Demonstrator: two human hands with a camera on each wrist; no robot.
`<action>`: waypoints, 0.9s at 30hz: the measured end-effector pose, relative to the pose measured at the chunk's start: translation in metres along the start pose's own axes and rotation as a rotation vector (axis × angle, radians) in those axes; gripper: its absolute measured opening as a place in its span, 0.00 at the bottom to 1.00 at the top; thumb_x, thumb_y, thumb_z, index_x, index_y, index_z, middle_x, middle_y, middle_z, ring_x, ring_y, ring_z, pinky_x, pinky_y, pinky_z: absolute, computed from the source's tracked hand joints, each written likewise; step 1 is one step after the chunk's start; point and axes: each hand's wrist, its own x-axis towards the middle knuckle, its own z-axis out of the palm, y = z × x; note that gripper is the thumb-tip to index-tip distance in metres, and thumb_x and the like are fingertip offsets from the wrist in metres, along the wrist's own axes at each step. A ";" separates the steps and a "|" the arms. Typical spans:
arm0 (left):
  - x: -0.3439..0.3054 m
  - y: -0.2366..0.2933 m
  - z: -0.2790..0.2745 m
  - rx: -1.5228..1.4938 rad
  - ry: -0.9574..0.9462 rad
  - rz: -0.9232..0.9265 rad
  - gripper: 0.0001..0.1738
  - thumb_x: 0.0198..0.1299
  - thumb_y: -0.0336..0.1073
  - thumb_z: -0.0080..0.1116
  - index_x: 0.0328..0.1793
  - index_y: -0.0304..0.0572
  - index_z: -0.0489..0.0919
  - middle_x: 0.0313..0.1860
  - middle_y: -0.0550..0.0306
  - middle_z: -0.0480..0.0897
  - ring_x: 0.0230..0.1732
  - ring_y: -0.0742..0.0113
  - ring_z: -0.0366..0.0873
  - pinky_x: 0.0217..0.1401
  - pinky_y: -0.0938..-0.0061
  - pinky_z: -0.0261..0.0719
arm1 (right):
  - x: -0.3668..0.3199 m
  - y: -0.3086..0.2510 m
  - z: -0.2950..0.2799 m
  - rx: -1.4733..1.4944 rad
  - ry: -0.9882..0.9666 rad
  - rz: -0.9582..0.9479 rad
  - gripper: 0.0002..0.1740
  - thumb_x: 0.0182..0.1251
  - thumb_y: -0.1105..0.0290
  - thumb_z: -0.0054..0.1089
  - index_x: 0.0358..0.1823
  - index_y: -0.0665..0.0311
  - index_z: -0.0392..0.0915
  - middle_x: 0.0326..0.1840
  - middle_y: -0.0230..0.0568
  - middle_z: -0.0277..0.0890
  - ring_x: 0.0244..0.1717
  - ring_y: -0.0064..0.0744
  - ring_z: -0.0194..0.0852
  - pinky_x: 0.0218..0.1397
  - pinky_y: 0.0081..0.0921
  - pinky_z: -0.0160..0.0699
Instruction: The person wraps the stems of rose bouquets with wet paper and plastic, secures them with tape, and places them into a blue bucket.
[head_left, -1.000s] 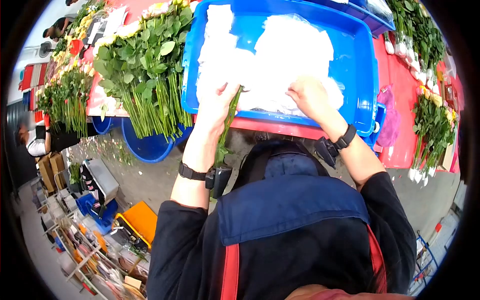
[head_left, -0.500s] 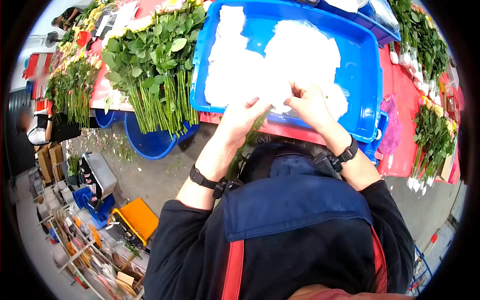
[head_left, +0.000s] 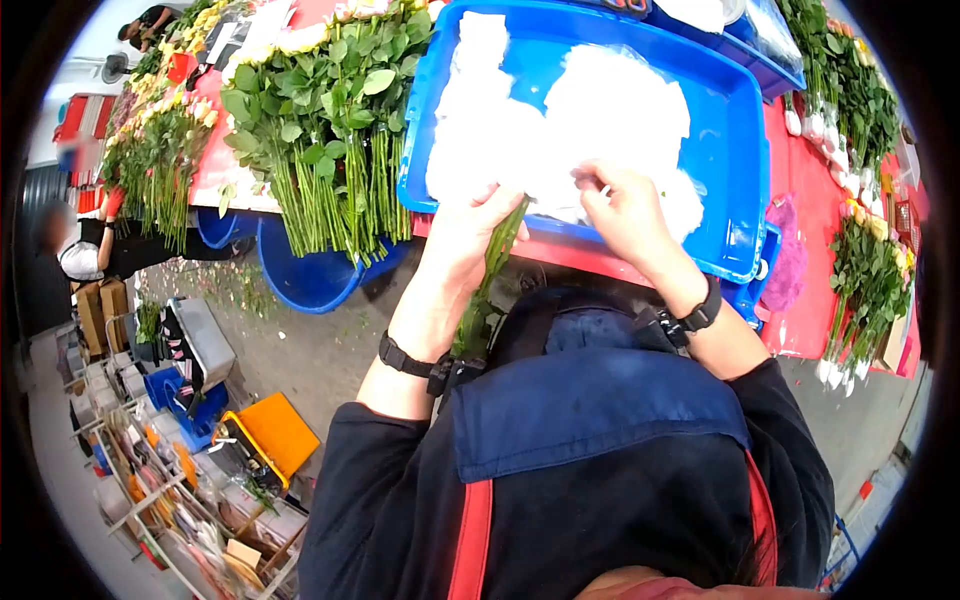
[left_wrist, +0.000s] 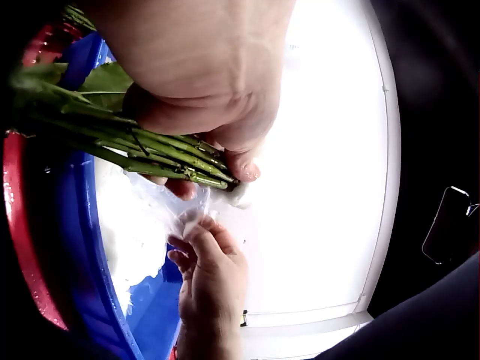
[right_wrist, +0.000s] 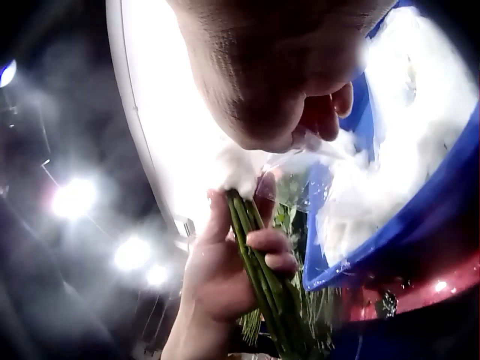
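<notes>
My left hand (head_left: 465, 240) grips a bunch of green flower stems (head_left: 497, 255) close to their cut ends, over the near edge of the blue tray (head_left: 725, 140). A white, cotton-like wad (right_wrist: 238, 174) covers the stem ends in the right wrist view. My right hand (head_left: 630, 212) pinches a piece of clear plastic (right_wrist: 304, 176), stretched beside the wad. Seen from the left wrist, its fingertips hold this plastic just below the stem ends. White, overexposed material (head_left: 615, 115) lies in the tray behind both hands. The flower heads of the held bunch are hidden.
Bundled leafy roses (head_left: 340, 120) lie left of the tray, stems over the table edge. Blue tubs (head_left: 305, 270) stand beneath them. More wrapped bunches (head_left: 868, 270) and a purple cloth (head_left: 785, 255) are at right on the red table (head_left: 805, 310). Another person (head_left: 85, 245) works at far left.
My hands came together at the stem ends, then parted slightly, the right one drawing the plastic. The left hand with the stems shifted right, and the head view turned a little.
</notes>
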 end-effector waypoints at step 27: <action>-0.022 -0.014 -0.030 -0.194 -0.091 0.089 0.14 0.64 0.38 0.62 0.47 0.36 0.76 0.33 0.58 0.79 0.26 0.67 0.80 0.30 0.78 0.77 | 0.020 0.000 -0.024 0.983 -0.292 0.263 0.08 0.66 0.70 0.61 0.43 0.66 0.77 0.38 0.39 0.79 0.38 0.25 0.78 0.43 0.21 0.78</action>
